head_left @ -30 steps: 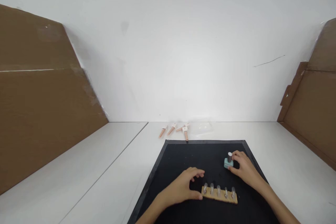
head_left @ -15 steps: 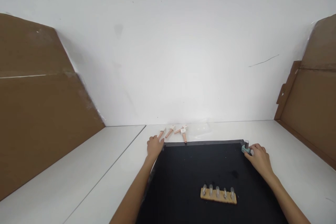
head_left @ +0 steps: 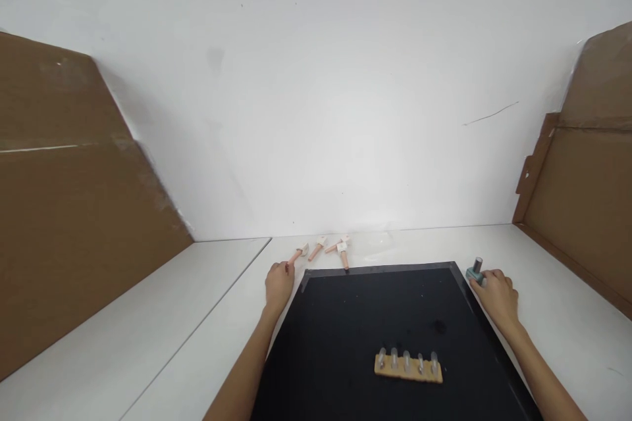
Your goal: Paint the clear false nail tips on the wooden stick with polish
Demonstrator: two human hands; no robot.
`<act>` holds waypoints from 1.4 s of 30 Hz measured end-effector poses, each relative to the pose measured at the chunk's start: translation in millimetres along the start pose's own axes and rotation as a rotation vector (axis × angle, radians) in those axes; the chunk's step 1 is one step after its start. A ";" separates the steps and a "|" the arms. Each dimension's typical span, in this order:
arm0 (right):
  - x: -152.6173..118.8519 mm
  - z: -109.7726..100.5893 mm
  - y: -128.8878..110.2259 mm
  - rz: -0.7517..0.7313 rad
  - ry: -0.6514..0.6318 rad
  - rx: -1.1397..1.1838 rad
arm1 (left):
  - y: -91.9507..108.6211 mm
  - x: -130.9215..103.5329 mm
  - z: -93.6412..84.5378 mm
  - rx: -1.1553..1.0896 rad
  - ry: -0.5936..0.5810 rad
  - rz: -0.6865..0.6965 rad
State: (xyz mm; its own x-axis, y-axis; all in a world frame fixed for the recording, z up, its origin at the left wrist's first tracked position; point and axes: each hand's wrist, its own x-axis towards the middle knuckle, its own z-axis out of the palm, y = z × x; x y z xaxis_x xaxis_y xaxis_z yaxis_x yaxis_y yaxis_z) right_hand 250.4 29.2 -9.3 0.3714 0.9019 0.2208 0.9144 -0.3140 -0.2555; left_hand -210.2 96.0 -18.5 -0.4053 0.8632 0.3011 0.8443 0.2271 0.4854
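Note:
On the white table left of the black mat (head_left: pixel 375 316), my left hand (head_left: pixel 279 286) closes its fingertips on the pink stem of a small white-headed piece (head_left: pixel 299 254), which points away to the upper right. Beyond the mat's right edge, my right hand (head_left: pixel 500 296) grips a teal block-shaped bottle (head_left: pixel 474 273) with a silver cylindrical cap. The bottle is tilted a little, and fingers cover part of it. Several similar pink-and-white pieces (head_left: pixel 318 248) lie at the mat's far edge.
A yellowish strip (head_left: pixel 409 375) with several clear upright rounded tips rests on the mat. Transparent plastic (head_left: pixel 378 241) lies at the back. Cardboard panels (head_left: pixel 74 210) stand left and right, and a white wall (head_left: pixel 336 92) rises behind. A seam crosses the table on the left.
My left hand has moved left, off the mat's corner, turning the pink-and-white piece lower. My right hand has carried the teal bottle rightward off the mat's corner. The camera view has shifted slightly.

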 end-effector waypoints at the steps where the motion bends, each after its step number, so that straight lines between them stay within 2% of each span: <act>1: 0.1 -0.2 -0.2 0.004 -0.004 0.001 | 2.0 -2.6 -3.0 -0.017 0.022 0.014; 4: -0.6 -0.3 -2.1 0.011 -0.006 0.009 | 14.1 -10.9 -13.2 -0.087 0.091 0.069; 8: -3.0 -1.3 -3.1 0.019 0.011 0.043 | 42.8 -29.6 -22.8 -0.223 0.135 0.163; 14: -16.7 -22.1 -8.7 0.055 0.071 0.179 | 94.2 -87.0 -31.4 -0.404 0.088 0.323; 16: -28.9 -30.4 -22.5 -0.015 0.074 0.283 | 111.2 -108.7 -33.6 -0.439 0.073 0.371; 18: -44.8 -35.2 -44.9 -0.162 0.019 0.429 | 127.5 -128.4 -34.1 -0.507 0.064 0.424; 21: -68.9 -37.2 -84.9 -0.382 -0.189 0.675 | 147.5 -152.3 -30.2 -0.580 0.053 0.503; 23: -80.7 -37.4 -106.6 -0.452 -0.290 0.805 | 156.2 -163.9 -25.0 -0.611 0.039 0.566; 25: -87.1 -37.1 -119.7 -0.471 -0.362 0.912 | 161.1 -171.5 -19.4 -0.647 0.054 0.678; 27: -88.2 -35.1 -124.4 -0.362 -0.476 1.159 | 162.7 -174.3 -14.6 -0.656 0.087 0.754; 29: -85.1 -31.0 -123.3 -0.294 -0.524 1.295 | 161.8 -172.7 -11.4 -0.633 0.057 0.811; 33: -72.3 -24.2 -113.0 -0.360 -0.541 1.281 | 153.8 -160.4 -5.7 -0.651 -0.002 0.886; 35: -65.1 -25.6 -106.4 -0.422 -0.602 1.233 | 147.2 -152.6 -1.4 -0.719 -0.027 0.827; 37: -58.3 -29.7 -99.9 -0.475 -0.682 1.143 | 140.1 -145.4 3.4 -0.810 -0.115 0.699; 39: -52.3 -33.9 -94.6 -0.524 -0.772 1.021 | 134.0 -139.6 7.7 -0.936 -0.266 0.562; 42: -44.9 -35.5 -89.5 -0.571 -0.788 0.933 | 129.4 -134.3 11.6 -1.047 -0.549 0.445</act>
State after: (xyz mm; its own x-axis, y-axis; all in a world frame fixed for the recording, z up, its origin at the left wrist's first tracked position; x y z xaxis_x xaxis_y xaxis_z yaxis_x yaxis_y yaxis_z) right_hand 157.5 6.2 37.0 -0.5007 0.8656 -0.0047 0.3419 0.1928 -0.9197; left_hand -42.5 14.7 -5.6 0.2523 0.9032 0.3472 0.0868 -0.3785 0.9215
